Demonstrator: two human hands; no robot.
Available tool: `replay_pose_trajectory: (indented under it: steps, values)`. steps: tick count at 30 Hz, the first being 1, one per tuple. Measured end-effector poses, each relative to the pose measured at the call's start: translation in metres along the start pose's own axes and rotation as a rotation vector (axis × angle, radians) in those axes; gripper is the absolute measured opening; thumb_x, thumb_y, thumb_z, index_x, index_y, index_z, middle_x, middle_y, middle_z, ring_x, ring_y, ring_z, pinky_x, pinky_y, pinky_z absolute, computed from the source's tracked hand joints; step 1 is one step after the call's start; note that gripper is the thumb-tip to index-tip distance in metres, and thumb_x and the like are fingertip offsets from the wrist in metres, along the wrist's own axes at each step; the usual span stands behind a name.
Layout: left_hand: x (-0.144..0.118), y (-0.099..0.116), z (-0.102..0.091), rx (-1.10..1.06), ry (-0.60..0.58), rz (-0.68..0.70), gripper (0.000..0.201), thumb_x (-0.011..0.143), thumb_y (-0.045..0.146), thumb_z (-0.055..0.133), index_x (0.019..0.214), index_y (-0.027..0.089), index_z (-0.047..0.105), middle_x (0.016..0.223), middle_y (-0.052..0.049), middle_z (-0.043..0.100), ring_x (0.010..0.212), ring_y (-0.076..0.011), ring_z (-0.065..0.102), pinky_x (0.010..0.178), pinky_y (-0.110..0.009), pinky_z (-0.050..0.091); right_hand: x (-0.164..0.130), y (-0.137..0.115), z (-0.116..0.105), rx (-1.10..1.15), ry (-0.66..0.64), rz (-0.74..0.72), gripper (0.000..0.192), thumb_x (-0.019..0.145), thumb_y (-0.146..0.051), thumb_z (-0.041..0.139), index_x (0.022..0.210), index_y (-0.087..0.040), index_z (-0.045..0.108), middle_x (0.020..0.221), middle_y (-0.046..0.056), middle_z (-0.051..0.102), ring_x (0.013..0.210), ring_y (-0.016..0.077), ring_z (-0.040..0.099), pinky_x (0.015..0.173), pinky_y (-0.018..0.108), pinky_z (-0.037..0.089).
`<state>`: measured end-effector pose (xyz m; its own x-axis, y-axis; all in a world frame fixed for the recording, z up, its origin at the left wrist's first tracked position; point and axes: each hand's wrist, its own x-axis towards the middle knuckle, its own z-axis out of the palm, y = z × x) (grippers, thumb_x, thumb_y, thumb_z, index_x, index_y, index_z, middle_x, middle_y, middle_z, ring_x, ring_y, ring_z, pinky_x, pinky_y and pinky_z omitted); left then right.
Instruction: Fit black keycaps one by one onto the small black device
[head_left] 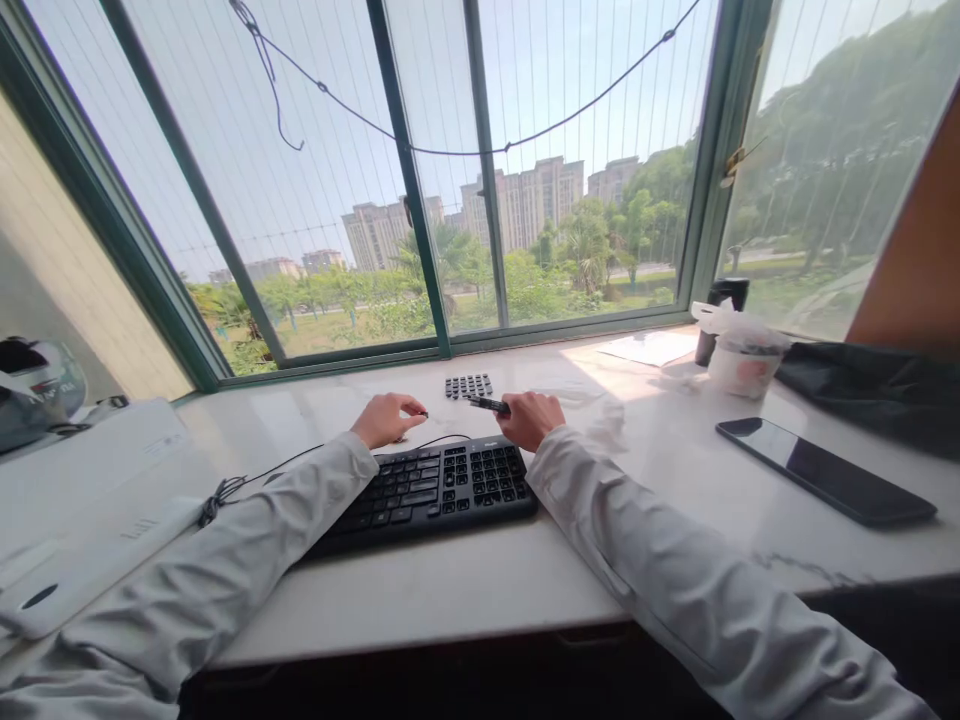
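Observation:
A black keyboard (pixel 420 510) lies on the white tabletop under my forearms. Its right-hand block shows dark square sockets without caps. Behind it, loose black keycaps (pixel 469 385) stand in neat rows. My left hand (pixel 385 420) is over the keyboard's back edge, thumb and forefinger pinching a small dark piece, probably a keycap (pixel 424 414). My right hand (pixel 532 418), at the keyboard's back right corner, is closed around a slim black pen-like tool (pixel 489 404). The tool's tip points left toward my left hand, near the front of the keycap rows.
A dark phone (pixel 825 470) lies at the right. Behind it stand a white tub in a plastic bag (pixel 742 360), a black bag (pixel 877 390) and a paper sheet (pixel 649 347). White boxes (pixel 97 490), a bundled cable (pixel 221 492) and a helmet (pixel 45 385) occupy the left. A window borders the back.

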<state>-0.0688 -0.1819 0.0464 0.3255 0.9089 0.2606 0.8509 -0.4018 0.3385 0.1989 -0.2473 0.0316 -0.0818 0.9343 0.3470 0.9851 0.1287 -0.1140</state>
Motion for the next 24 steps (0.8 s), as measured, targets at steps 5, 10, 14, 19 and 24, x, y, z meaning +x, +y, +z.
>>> replay_pose_trajectory:
  steps: [5, 10, 14, 19, 24]
  values:
    - [0.056, -0.005, 0.021, -0.047, -0.099, -0.109, 0.026, 0.073, 0.037, 0.072, 0.091, 0.018, 0.075, 0.086, -0.003, 0.075, 0.048, -0.0096, 0.062, 0.068, -0.022, 0.052, 0.004, 0.008, 0.005, 0.001, 0.001, 0.049, 0.035, 0.089, -0.042, 0.041, 0.098, -0.021, 0.068, 0.096, 0.012, 0.07, 0.088, 0.0268, 0.064, 0.073, 0.035, 0.041]
    - [0.087, -0.013, 0.051, -0.04, -0.04, -0.164, 0.024, 0.075, 0.029, 0.071, 0.096, 0.017, 0.075, 0.096, -0.005, 0.074, 0.052, -0.0092, 0.062, 0.069, -0.021, 0.051, 0.007, 0.016, 0.01, 0.011, 0.022, 0.067, 0.034, 0.087, -0.041, 0.041, 0.095, -0.021, 0.068, 0.093, 0.012, 0.07, 0.085, 0.0284, 0.065, 0.07, 0.036, 0.041]
    - [0.095, -0.019, 0.065, -0.043, 0.001, -0.204, 0.025, 0.074, 0.028, 0.072, 0.097, 0.017, 0.075, 0.09, -0.005, 0.075, 0.059, -0.0115, 0.065, 0.076, -0.022, 0.051, 0.007, 0.016, 0.012, 0.006, 0.016, 0.056, 0.034, 0.087, -0.041, 0.042, 0.095, -0.021, 0.068, 0.093, 0.012, 0.07, 0.084, 0.0283, 0.065, 0.07, 0.036, 0.042]
    - [0.102, -0.026, 0.072, -0.067, 0.024, -0.248, 0.032, 0.073, 0.031, 0.074, 0.102, 0.016, 0.073, 0.093, -0.006, 0.075, 0.062, -0.0114, 0.067, 0.079, -0.021, 0.05, 0.007, 0.014, 0.012, 0.008, -0.013, 0.062, 0.036, 0.088, -0.04, 0.041, 0.099, -0.021, 0.068, 0.097, 0.014, 0.069, 0.088, 0.0279, 0.064, 0.074, 0.037, 0.041]
    - [0.109, -0.028, 0.074, -0.076, 0.03, -0.268, 0.038, 0.071, 0.032, 0.076, 0.105, 0.015, 0.07, 0.099, -0.006, 0.074, 0.06, -0.0105, 0.067, 0.081, -0.022, 0.05, 0.008, 0.014, 0.012, 0.0, -0.003, 0.053, 0.034, 0.087, -0.04, 0.042, 0.096, -0.021, 0.068, 0.094, 0.013, 0.069, 0.084, 0.0268, 0.064, 0.071, 0.035, 0.041]
